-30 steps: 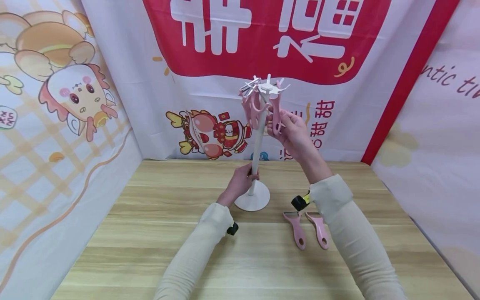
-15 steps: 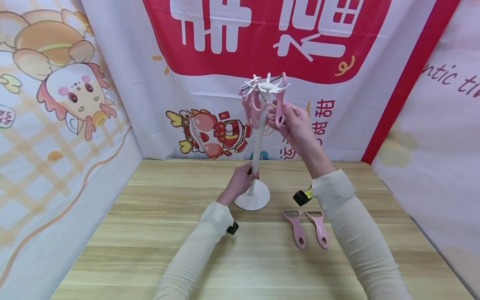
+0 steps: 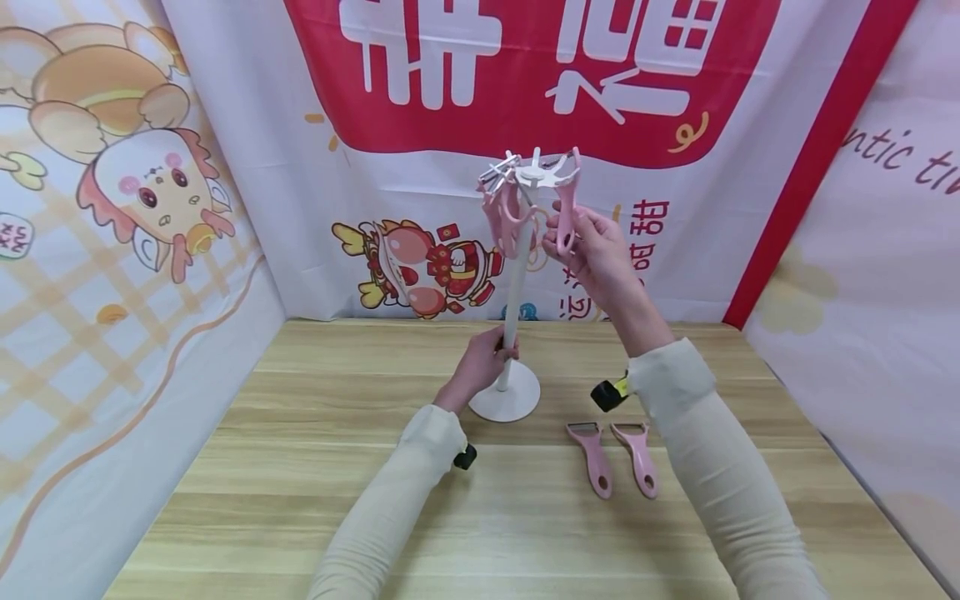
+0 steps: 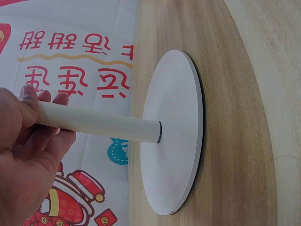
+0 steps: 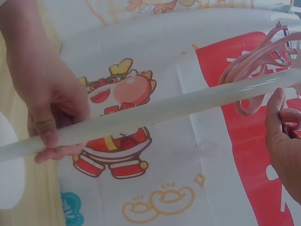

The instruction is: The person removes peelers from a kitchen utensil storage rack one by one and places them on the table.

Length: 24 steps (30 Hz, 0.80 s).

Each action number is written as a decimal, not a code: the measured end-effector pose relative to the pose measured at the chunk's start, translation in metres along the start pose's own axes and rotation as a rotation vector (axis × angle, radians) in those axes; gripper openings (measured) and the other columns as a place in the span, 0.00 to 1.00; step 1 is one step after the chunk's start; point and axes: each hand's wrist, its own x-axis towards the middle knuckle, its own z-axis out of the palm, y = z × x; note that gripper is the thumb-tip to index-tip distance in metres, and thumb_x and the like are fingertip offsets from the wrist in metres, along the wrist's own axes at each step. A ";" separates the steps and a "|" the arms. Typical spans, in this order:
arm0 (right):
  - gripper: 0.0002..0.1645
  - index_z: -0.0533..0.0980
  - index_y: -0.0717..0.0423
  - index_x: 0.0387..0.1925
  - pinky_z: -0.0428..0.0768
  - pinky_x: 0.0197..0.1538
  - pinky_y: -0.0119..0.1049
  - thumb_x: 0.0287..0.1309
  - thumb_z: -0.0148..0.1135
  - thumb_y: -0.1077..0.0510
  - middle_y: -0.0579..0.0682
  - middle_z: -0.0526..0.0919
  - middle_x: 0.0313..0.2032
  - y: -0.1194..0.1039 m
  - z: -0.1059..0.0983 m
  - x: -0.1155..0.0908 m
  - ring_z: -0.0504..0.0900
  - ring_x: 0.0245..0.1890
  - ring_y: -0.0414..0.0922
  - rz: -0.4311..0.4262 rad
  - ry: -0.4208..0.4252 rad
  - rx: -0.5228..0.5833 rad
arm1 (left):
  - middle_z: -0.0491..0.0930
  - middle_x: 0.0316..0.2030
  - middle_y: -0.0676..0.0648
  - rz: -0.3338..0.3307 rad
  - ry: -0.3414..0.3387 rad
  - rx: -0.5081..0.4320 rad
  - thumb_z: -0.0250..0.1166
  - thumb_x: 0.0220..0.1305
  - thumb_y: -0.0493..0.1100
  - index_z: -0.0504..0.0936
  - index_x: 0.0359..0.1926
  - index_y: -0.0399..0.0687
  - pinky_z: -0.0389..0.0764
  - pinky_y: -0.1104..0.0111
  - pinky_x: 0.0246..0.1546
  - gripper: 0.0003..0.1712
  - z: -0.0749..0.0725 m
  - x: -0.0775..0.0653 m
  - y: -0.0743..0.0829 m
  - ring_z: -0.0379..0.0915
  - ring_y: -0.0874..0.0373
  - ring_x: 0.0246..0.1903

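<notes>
Printed cloth backdrop (image 3: 288, 217): behind the work, white with red panel and cartoon figures.

Wooden table (image 3: 300, 500): pale, grained; bears everything below.

White stand (image 3: 516, 296): upright on the table; round base (image 3: 504, 404) flat, pole rising to a ring of prongs (image 3: 534, 173).

Left hand (image 3: 483, 362): fingers wrapped round the lower pole, near the base; judged to be steadying it.

Right hand (image 3: 597, 243): at the stand's top right, grasping a peeler by its handle.

Held peeler (image 3: 567, 204): pink, head up among the right-side prongs, handle hanging down; whether a prong bears its weight cannot be told.

Hung peelers (image 3: 510, 221): pink, clustered at the ring's left and front; overlapped, count uncertain.

Loose peelers: two, pink, side by side on the table right of the base, left one (image 3: 595, 462) and right one (image 3: 637, 462), both untouched.

Step in hand, as judged: seating the held peeler on a prong. Next move seemingly called for: settle its head, check it hangs, then loosen the fingers without swaying the pole.
</notes>
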 end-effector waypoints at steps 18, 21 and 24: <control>0.26 0.66 0.63 0.59 0.78 0.48 0.40 0.64 0.52 0.54 0.57 0.78 0.40 0.004 -0.035 -0.024 0.84 0.36 0.46 0.038 0.041 -0.010 | 0.79 0.32 0.52 -0.014 -0.020 -0.003 0.56 0.66 0.38 0.75 0.36 0.49 0.78 0.59 0.49 0.02 0.001 0.000 -0.002 0.76 0.60 0.37; 0.25 0.67 0.62 0.59 0.78 0.48 0.40 0.64 0.51 0.54 0.57 0.78 0.40 0.003 -0.042 -0.030 0.84 0.35 0.46 0.041 0.030 0.001 | 0.79 0.32 0.52 -0.018 -0.023 0.000 0.56 0.65 0.38 0.75 0.36 0.48 0.78 0.59 0.49 0.02 0.000 -0.001 -0.001 0.76 0.59 0.38; 0.25 0.66 0.63 0.59 0.79 0.47 0.39 0.66 0.49 0.54 0.57 0.78 0.40 0.002 -0.049 -0.036 0.83 0.36 0.46 0.043 0.007 -0.010 | 0.79 0.32 0.52 -0.022 -0.024 -0.003 0.56 0.65 0.37 0.75 0.36 0.47 0.78 0.58 0.50 0.02 -0.001 0.000 -0.001 0.76 0.58 0.39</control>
